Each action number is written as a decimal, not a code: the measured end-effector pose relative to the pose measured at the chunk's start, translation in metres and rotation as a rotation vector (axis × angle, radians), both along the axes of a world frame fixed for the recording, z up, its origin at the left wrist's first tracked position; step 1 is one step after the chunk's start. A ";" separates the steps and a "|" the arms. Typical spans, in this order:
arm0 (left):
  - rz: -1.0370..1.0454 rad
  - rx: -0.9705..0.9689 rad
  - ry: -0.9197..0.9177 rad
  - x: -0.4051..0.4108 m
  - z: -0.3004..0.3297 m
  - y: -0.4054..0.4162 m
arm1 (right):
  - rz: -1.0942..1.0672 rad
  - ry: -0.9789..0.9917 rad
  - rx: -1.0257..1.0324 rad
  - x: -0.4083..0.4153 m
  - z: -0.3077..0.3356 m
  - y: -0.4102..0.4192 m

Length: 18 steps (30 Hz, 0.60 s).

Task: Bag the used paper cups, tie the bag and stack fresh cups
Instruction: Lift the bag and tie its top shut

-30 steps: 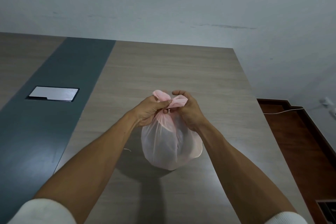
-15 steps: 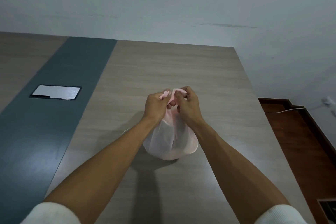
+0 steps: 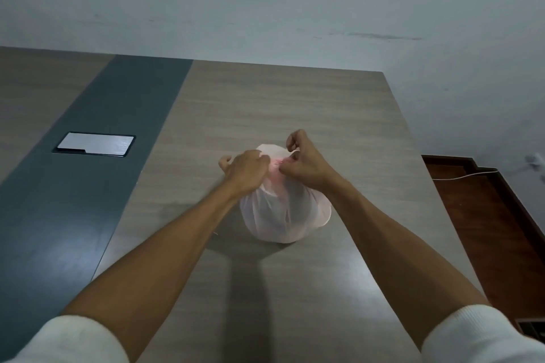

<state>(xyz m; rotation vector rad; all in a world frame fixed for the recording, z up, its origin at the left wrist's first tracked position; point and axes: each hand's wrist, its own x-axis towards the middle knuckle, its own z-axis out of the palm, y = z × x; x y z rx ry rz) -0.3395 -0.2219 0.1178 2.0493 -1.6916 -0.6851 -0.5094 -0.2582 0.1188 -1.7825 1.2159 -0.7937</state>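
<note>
A full, translucent pink plastic bag point(image 3: 283, 215) stands on the wood-grain table point(image 3: 295, 103), a little right of centre. White shapes show faintly through its skin. My left hand point(image 3: 246, 171) and my right hand point(image 3: 305, 163) sit on top of it, each pinching one end of the bag's gathered handles. A tight pink knot lies between the two fists. A short pink tail sticks out past my left hand. No loose cups are in view.
A dark blue-grey strip point(image 3: 97, 174) runs down the table on the left, with a silver cable hatch point(image 3: 95, 144) set into it. The table's right edge drops to a brown floor point(image 3: 483, 215) with a white cable point(image 3: 463, 176). A grey wall stands behind.
My hands have drawn apart sideways, pulling the bag's handles tight into a knot. The bag has settled lower on the table.
</note>
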 end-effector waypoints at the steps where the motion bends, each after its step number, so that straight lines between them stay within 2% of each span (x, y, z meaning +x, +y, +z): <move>1: 0.037 0.085 0.229 0.005 0.002 -0.002 | 0.088 0.156 -0.094 -0.003 -0.004 0.000; 3: 0.057 0.184 0.586 0.010 0.003 0.000 | 0.144 0.394 -0.260 -0.007 -0.012 0.003; 4: 0.048 0.210 0.670 0.010 0.003 0.003 | 0.141 0.446 -0.356 -0.007 -0.016 0.007; 7: 0.038 0.234 0.738 0.012 0.001 0.003 | 0.084 0.538 -0.716 -0.009 -0.030 0.016; 11: 0.034 0.222 0.760 0.018 0.000 -0.002 | 0.100 0.641 -0.965 -0.014 -0.031 0.019; 14: 0.116 0.133 0.717 0.021 -0.001 -0.004 | 0.088 0.660 -0.904 -0.015 -0.025 0.019; 18: 0.415 0.008 0.669 0.040 -0.018 -0.012 | 0.110 0.728 -0.538 -0.037 -0.035 0.021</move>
